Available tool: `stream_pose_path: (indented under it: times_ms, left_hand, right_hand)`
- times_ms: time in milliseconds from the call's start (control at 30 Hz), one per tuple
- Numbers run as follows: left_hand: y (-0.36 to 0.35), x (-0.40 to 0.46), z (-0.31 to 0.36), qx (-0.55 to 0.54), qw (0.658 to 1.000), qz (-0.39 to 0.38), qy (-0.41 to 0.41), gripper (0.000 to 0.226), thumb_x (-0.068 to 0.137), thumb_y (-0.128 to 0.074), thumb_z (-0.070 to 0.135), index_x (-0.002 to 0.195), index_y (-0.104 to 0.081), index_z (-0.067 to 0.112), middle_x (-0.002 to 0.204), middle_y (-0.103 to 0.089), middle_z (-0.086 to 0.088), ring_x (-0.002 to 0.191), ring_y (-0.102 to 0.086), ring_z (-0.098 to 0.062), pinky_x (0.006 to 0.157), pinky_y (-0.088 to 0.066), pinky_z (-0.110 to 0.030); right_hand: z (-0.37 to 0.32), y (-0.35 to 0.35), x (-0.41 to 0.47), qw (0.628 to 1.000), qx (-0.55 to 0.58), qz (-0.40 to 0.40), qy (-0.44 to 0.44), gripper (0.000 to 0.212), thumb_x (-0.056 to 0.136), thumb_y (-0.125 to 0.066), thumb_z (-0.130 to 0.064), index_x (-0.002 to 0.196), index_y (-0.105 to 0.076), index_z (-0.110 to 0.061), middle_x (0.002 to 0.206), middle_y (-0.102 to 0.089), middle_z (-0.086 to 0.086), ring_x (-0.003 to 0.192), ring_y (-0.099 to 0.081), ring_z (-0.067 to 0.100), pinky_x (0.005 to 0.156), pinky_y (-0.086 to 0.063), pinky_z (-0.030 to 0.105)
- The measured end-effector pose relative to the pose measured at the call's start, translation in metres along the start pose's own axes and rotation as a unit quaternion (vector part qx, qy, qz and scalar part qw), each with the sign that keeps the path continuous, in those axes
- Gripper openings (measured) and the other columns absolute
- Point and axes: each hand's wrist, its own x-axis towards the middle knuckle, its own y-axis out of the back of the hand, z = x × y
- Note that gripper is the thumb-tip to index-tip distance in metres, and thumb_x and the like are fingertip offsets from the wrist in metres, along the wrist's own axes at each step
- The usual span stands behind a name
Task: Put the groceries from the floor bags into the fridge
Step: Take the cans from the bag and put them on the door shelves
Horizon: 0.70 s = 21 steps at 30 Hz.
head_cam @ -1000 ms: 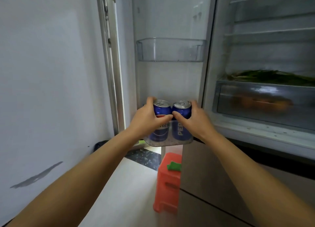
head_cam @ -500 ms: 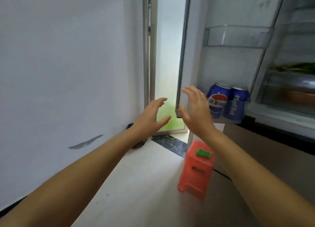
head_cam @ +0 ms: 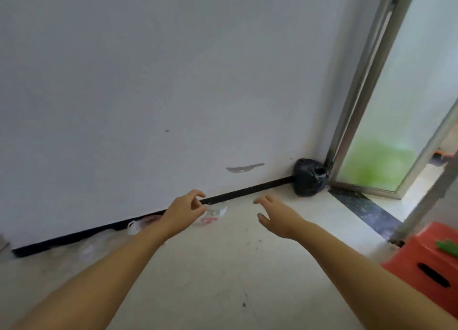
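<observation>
reaching over floor | left hand [head_cam: 182, 212] empty, loosely curled | right hand [head_cam: 278, 214] empty, spread | clear bags [head_cam: 138, 225], contents blurred

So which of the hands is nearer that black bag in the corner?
The right hand. It reaches out below and left of the black bag, not touching; the left hand is farther left.

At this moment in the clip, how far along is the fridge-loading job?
Done: nothing can be confirmed, since neither the fridge nor any stored item is in view. In hand: nothing; the left hand and right hand are both empty, reaching down toward the clear plastic bags lying on the floor along the wall. Left: picking the next item from those bags and carrying it to the fridge. The bags' contents are too blurred to count.
</observation>
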Motion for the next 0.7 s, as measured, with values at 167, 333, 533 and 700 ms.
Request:
stream_pose_path:
  times_ms: [167, 333, 533, 700]
  left_hand:
    - [0.006, -0.024, -0.112, -0.027, 0.992, -0.004, 0.125, 0.006, 0.084, -0.061, 0.02, 0.079, -0.062, 0.024, 0.074, -0.065, 0.002, 0.071, -0.06, -0.015, 0.069, -0.049, -0.031]
    - [0.014, -0.011, -0.204, -0.015, 0.974, -0.046, 0.22, 0.017, 0.085, -0.06, 0.019, 0.07, -0.059, 0.026, 0.07, -0.062, 0.006, 0.071, -0.059, -0.013, 0.075, -0.05, -0.032]
    - [0.049, 0.048, -0.284, -0.019, 0.956, -0.031, 0.292, 0.01, 0.084, -0.059, 0.021, 0.075, -0.062, 0.018, 0.077, -0.065, -0.002, 0.079, -0.063, -0.021, 0.074, -0.049, -0.03]
    - [0.091, 0.083, -0.333, -0.044, 0.949, -0.006, 0.313, 0.014, 0.085, -0.061, 0.018, 0.072, -0.06, 0.023, 0.07, -0.062, 0.004, 0.072, -0.06, -0.017, 0.069, -0.045, -0.026]
  right_hand:
    - [-0.044, -0.077, 0.06, 0.991, -0.01, -0.125, 0.037, 0.042, 0.098, -0.042, -0.03, 0.139, -0.04, -0.02, 0.143, -0.041, 0.003, 0.121, -0.051, 0.022, 0.101, -0.042, 0.034]
    - [-0.083, -0.146, 0.14, 0.974, 0.001, -0.215, 0.072, 0.038, 0.098, -0.041, -0.028, 0.136, -0.043, -0.019, 0.136, -0.051, 0.004, 0.119, -0.053, 0.02, 0.099, -0.042, 0.032]
    - [-0.12, -0.189, 0.255, 0.953, -0.007, -0.293, 0.079, 0.038, 0.098, -0.041, -0.026, 0.134, -0.045, -0.018, 0.131, -0.055, 0.008, 0.115, -0.054, 0.024, 0.099, -0.044, 0.035]
    - [-0.162, -0.21, 0.335, 0.941, -0.009, -0.33, 0.076, 0.038, 0.097, -0.042, -0.025, 0.134, -0.045, -0.018, 0.131, -0.055, 0.01, 0.116, -0.054, 0.026, 0.1, -0.044, 0.036]
